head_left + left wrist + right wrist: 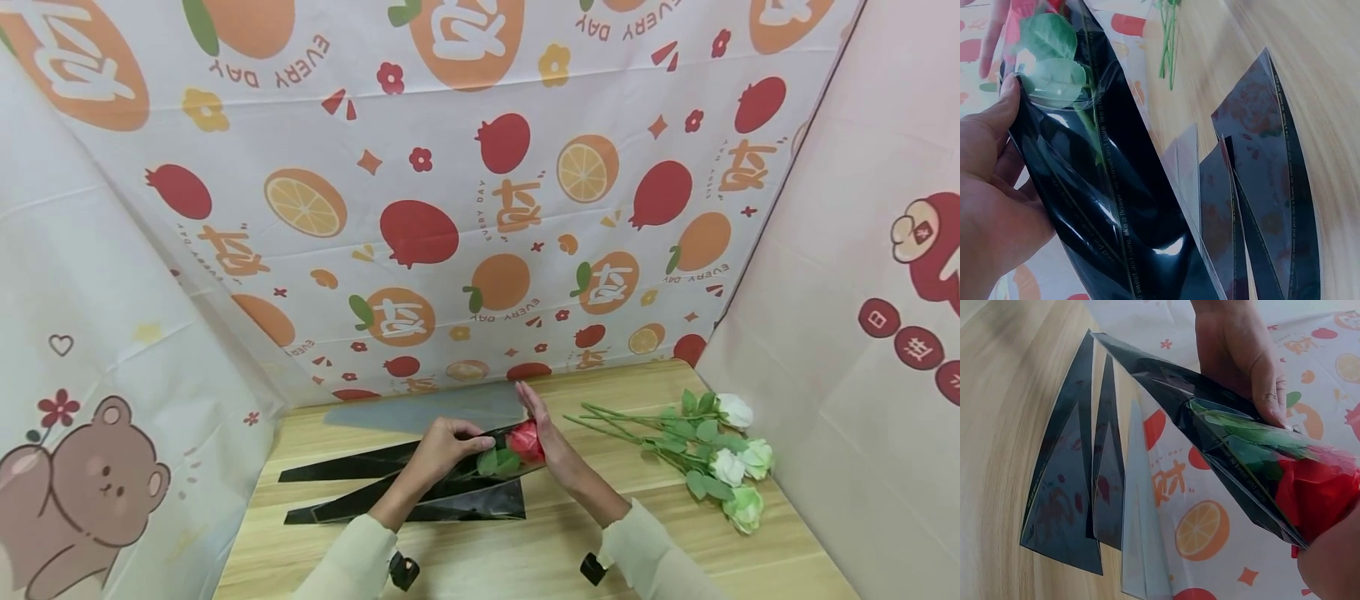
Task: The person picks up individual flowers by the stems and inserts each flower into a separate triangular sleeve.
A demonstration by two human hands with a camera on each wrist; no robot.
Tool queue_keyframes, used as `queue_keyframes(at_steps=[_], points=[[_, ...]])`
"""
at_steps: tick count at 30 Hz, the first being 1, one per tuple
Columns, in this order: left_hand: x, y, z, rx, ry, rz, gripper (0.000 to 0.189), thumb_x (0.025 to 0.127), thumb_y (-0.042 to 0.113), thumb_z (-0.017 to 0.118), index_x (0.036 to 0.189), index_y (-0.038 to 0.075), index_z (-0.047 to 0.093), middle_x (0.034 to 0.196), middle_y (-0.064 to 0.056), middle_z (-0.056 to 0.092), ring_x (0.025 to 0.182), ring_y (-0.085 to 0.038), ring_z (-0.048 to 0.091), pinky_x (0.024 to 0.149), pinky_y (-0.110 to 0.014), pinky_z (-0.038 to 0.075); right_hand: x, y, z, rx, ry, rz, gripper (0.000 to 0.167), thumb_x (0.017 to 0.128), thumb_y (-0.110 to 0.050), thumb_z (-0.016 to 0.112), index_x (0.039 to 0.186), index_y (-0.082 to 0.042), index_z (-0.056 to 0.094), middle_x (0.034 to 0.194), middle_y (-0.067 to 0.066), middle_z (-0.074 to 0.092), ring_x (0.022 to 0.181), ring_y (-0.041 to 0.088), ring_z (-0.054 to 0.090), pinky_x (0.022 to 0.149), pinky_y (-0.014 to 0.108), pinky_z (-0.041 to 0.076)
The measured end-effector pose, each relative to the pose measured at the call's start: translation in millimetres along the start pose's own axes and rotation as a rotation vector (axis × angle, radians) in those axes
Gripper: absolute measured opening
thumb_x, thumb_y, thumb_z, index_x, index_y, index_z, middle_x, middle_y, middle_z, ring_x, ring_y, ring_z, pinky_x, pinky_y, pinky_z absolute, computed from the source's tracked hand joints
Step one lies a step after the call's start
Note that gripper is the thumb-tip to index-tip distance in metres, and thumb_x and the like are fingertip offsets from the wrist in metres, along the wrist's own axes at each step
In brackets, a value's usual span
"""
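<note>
Rose (527,442) sits in black sleeve (1147,231), left hand (445,450) pinching its edge, right hand (552,437) straight-fingered by the bloom; I'd keep palm pressure light, edge taut, so petals don't crease.

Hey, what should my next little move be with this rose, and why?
Probably ease the red rose slightly deeper with your right hand: its leaves are inside the black sleeve, the bloom sits near the wide mouth by that hand, and your left hand pinches the sleeve's edge, so it could steady it.
</note>
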State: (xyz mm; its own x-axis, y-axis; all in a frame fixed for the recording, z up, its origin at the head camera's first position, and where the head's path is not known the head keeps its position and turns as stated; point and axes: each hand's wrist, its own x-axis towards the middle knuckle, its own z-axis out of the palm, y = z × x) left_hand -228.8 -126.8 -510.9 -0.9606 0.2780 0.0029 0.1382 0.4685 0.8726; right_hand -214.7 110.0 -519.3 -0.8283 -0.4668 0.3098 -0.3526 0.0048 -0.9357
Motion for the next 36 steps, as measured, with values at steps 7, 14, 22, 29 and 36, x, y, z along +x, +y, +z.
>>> queue_keyframes(at_steps=[7, 14, 22, 29, 36], points=[[-1.7, -1.1, -1.7, -0.007, -0.006, 0.009, 0.021, 0.09, 0.039, 0.081, 0.09, 0.019, 0.083, 0.096, 0.0, 0.078, 0.083, -0.016, 0.069, 0.073, -0.032, 0.055, -0.6, -1, -4, 0.009, -0.02, 0.031, 0.064, 0.11, -0.056, 0.001, 0.168, -0.03, -0.005, 0.177, 0.004, -0.003, 0.163, 0.036, -0.006, 0.122, 0.074, -0.001], [-2.3, -1.5, -3.4, -0.006, 0.002, 0.003, 0.021, 0.089, 0.04, 0.081, 0.09, 0.019, 0.084, 0.094, 0.0, 0.078, 0.081, -0.015, 0.067, 0.07, -0.03, 0.054, -3.6, 5, -10, -0.079, 0.058, 0.167, 0.071, 0.106, -0.067, 0.004, 0.168, -0.032, 0.0, 0.177, 0.008, 0.0, 0.163, 0.039, -0.002, 0.12, 0.077, 0.003], [-2.8, -0.5, -2.7, -0.014, 0.01, 0.009, 0.021, 0.089, 0.04, 0.082, 0.091, 0.019, 0.084, 0.097, 0.0, 0.079, 0.083, -0.013, 0.069, 0.073, -0.031, 0.056, -1.0, 6, -4, -0.15, 0.008, 0.196, 0.074, 0.106, -0.067, 0.005, 0.168, -0.028, -0.007, 0.177, 0.005, -0.003, 0.163, 0.036, -0.002, 0.124, 0.072, 0.004], [-2.7, -2.5, -1.2, -0.017, 0.016, 0.015, 0.02, 0.089, 0.038, 0.082, 0.089, 0.018, 0.084, 0.097, -0.001, 0.08, 0.082, -0.013, 0.069, 0.071, -0.03, 0.055, 1.5, 6, 1, -0.154, 0.001, 0.179, 0.078, 0.105, -0.072, 0.009, 0.166, -0.03, -0.014, 0.177, 0.002, -0.007, 0.163, 0.034, -0.005, 0.123, 0.073, 0.004], [-3.0, -1.0, -1.9, -0.021, 0.01, 0.017, 0.02, 0.089, 0.038, 0.081, 0.089, 0.018, 0.083, 0.096, -0.001, 0.08, 0.084, -0.014, 0.07, 0.073, -0.03, 0.056, 6.6, 8, 6, -0.139, 0.013, 0.184, 0.093, 0.098, -0.082, 0.017, 0.165, -0.028, -0.017, 0.177, 0.004, -0.008, 0.162, 0.041, -0.003, 0.121, 0.075, 0.008]])
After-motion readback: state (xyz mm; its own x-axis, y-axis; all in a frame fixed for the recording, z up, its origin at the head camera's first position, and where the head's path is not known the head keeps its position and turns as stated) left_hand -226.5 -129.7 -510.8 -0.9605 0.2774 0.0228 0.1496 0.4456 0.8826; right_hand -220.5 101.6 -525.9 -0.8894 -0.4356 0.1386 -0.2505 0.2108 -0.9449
